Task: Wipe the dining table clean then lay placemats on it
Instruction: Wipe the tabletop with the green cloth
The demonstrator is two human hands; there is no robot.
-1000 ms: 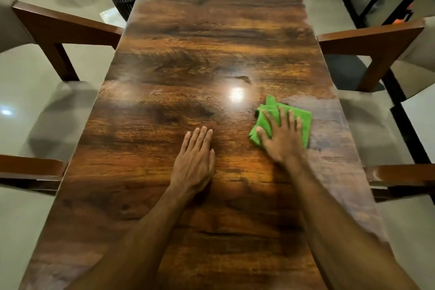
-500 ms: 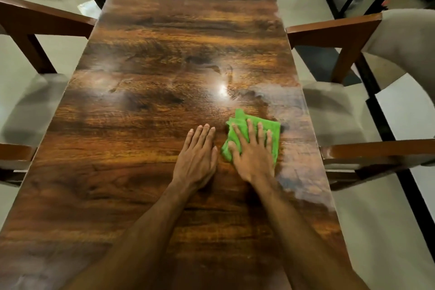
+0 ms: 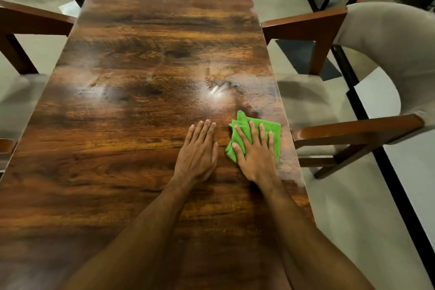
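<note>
While, in the head view, the right hand (image 3: 256,155) presses flat on the green cloth (image 3: 270,128) near the worktop's (image 3: 141,129) right edge | left hand (image 3: 199,148) released, flat on bare wood beside it | risk: cloth slips over that edge; smeared patch (image 3: 217,92) beyond goes unwiped | placemats unseen.

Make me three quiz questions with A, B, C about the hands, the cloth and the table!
1. Where is the cloth?
A. under the right hand
B. in a drawer
C. in a bucket

2. What colour is the cloth?
A. red
B. green
C. white

3. How does the left hand lie?
A. in a fist
B. flat on the table
C. lifted, holding a cup

Answers:
1. A, spread fingers press it near the table's right edge.
2. B, bright green against brown wood.
3. B, straight fingers rest on the wood.
</note>
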